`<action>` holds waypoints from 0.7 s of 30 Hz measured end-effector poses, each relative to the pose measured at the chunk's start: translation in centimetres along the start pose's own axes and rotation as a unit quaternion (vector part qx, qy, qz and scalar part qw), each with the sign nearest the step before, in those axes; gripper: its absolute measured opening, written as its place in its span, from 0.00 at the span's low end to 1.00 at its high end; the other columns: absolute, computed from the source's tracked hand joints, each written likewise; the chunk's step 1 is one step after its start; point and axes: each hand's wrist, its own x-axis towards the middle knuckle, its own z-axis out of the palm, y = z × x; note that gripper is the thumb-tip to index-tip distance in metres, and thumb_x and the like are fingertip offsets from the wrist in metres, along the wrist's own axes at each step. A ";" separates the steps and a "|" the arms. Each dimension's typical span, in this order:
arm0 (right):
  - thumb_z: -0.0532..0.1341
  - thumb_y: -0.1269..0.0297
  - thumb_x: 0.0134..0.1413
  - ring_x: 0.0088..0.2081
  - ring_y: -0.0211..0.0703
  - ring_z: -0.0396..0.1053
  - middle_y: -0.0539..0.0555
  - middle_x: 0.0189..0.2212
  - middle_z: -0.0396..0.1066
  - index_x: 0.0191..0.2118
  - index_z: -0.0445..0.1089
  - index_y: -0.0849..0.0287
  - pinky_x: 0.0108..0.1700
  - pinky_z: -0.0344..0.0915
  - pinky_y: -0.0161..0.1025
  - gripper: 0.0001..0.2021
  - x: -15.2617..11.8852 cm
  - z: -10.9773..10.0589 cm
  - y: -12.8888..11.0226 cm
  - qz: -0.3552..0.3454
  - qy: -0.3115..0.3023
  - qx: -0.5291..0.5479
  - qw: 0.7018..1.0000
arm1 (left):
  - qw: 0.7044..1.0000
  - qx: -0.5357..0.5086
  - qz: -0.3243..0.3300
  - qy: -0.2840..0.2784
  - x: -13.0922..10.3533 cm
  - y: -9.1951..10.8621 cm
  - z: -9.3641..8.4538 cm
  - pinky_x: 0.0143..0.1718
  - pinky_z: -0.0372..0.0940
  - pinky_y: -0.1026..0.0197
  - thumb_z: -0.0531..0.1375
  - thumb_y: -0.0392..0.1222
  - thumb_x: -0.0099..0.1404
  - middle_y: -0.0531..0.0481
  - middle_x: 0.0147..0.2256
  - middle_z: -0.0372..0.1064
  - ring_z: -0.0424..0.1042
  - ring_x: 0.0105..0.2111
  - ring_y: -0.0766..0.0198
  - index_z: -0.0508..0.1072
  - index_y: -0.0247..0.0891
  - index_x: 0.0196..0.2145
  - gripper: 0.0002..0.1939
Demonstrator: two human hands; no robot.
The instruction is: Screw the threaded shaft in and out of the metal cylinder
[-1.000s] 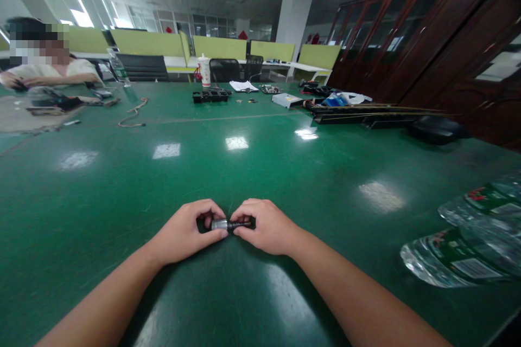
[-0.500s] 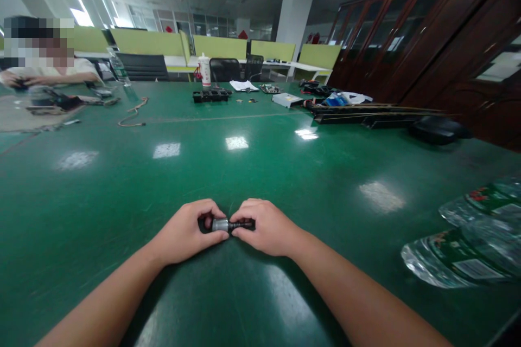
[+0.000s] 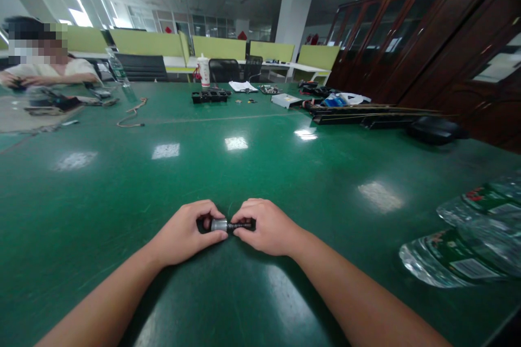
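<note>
Low over the green table [image 3: 195, 173], my two hands meet on a small metal part made of a silver cylinder [image 3: 219, 225] and a thin dark ridged shaft [image 3: 240, 225]. My left hand [image 3: 191, 232] is closed around the cylinder, thumb in front and fingers behind. The cylinder's left end disappears into shadow inside that hand. With thumb and fingertips my right hand [image 3: 264, 227] pinches the dark shaft, whose right end runs under the palm. Cylinder and shaft lie in one line; whether they are joined I cannot tell.
Large water bottles [image 3: 456, 260] lie at the right edge. Across the far side are a black plastic frame [image 3: 210, 96], a white box [image 3: 286, 100], long dark rails [image 3: 350, 114] and a cord [image 3: 132, 114]. Another person [image 3: 49, 65] sits at the far left.
The view has shifted very slightly. Both hands keep the same hold on the metal part; my right fingertips seem a touch farther from the cylinder.
</note>
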 end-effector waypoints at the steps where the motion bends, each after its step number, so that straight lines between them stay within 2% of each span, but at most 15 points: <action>1: 0.64 0.70 0.51 0.33 0.39 0.67 0.51 0.29 0.72 0.36 0.76 0.58 0.38 0.60 0.35 0.06 0.0 0.0 0.0 -0.001 0.000 0.000 1.000 | 1.000 0.000 -0.001 0.001 0.0 0.0 0.0 0.33 0.61 0.63 0.64 0.48 0.59 0.52 0.30 0.69 0.68 0.31 0.62 0.73 0.38 0.36 0.11; 21: 0.64 0.70 0.50 0.33 0.39 0.67 0.51 0.28 0.72 0.36 0.76 0.59 0.38 0.60 0.36 0.06 -0.1 -0.5 0.0 0.001 -0.009 -0.015 1.000 | 1.000 -0.007 0.002 0.003 0.0 0.1 0.0 0.33 0.61 0.63 0.64 0.48 0.59 0.53 0.29 0.69 0.68 0.30 0.63 0.74 0.38 0.34 0.11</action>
